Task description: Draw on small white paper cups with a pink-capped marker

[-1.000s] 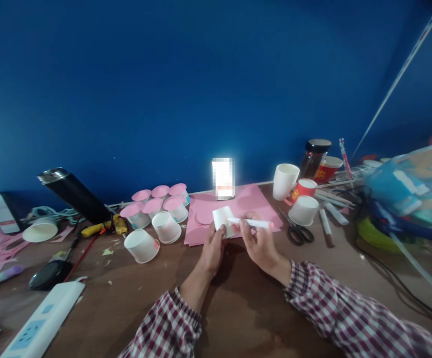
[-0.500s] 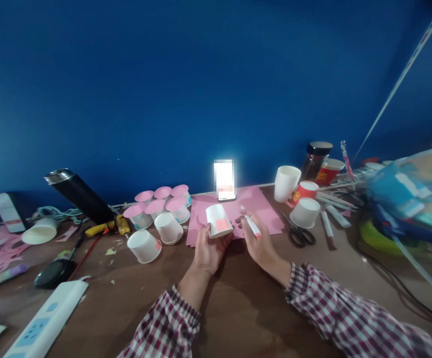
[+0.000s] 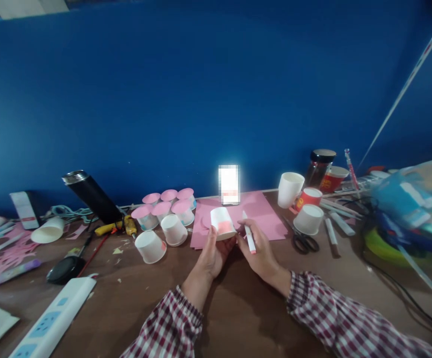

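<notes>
A white paper cup (image 3: 220,219) with a pink patch on its side is in my left hand (image 3: 214,256), thumb at its left side and fingers underneath. My right hand (image 3: 259,251) is closed around a white marker (image 3: 249,235) with a pink end, close to the right of the cup. Beneath and behind both lie pink paper sheets (image 3: 263,214). Left of the sheets, two white cups (image 3: 151,247) stand upside down, with several pink-topped cups (image 3: 145,217) behind them.
Black-handled scissors (image 3: 304,242) and an overturned white cup (image 3: 308,220) are on the right, near more markers. A lit phone (image 3: 229,185) stands at the wall. Left are a black flask (image 3: 92,196), glue gun (image 3: 130,226) and power strip (image 3: 54,318).
The view has shifted slightly, moving the scene right and down. My right hand has come nearer the cup, and the marker in it has turned more upright.
</notes>
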`<state>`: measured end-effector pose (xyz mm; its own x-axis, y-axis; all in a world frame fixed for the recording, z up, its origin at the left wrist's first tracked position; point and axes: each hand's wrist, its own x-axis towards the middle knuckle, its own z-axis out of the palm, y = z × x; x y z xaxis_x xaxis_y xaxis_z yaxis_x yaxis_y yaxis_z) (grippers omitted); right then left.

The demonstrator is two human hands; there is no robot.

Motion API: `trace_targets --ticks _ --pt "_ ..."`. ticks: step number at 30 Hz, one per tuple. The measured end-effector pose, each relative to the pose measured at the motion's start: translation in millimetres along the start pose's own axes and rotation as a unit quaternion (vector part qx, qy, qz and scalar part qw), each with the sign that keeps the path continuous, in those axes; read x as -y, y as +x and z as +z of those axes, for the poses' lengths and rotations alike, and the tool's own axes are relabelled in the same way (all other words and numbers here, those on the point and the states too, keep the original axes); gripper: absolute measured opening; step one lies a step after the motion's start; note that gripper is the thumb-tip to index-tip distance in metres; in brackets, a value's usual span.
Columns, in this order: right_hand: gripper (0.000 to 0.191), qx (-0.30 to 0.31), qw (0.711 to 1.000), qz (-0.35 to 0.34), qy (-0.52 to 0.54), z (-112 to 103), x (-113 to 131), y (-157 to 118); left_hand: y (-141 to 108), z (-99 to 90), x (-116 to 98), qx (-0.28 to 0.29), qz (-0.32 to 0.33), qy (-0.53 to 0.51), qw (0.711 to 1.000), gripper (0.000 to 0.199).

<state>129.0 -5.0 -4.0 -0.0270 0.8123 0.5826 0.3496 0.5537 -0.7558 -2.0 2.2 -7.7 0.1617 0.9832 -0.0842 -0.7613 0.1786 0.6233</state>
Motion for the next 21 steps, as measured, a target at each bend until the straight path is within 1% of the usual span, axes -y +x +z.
trace_targets --ticks 4,9,13,14,17,19,21 --pt "0.022 0.003 1.0 -0.007 -0.001 -1.5 0.5 0.1 1.5 -0.1 0.2 0.003 -0.001 0.022 1.0 0.051" --pt "0.025 0.003 1.0 0.02 -0.023 -2.7 -5.3 0.9 0.8 2.5 2.5 0.008 0.004 0.087 0.996 0.052" --pt "0.025 0.005 0.999 0.02 -0.039 -4.3 -9.1 1.6 -0.4 3.5 5.7 0.026 0.001 0.106 0.994 0.065" --pt "0.024 0.005 0.999 0.017 -0.039 -4.9 -9.1 1.8 -1.0 3.5 6.3 0.034 0.003 0.106 0.994 0.064" --pt "0.025 0.008 0.999 0.016 -0.032 -6.7 -7.4 2.3 -3.7 3.8 7.2 0.057 0.031 0.12 0.991 0.047" --pt "0.025 0.008 0.999 0.024 -0.032 -7.4 -5.9 2.6 -5.2 4.4 7.7 0.061 0.046 0.131 0.988 0.047" --pt "0.025 0.005 0.999 0.027 -0.035 -7.6 -5.0 3.0 -5.5 5.2 8.2 0.056 0.043 0.137 0.988 0.043"
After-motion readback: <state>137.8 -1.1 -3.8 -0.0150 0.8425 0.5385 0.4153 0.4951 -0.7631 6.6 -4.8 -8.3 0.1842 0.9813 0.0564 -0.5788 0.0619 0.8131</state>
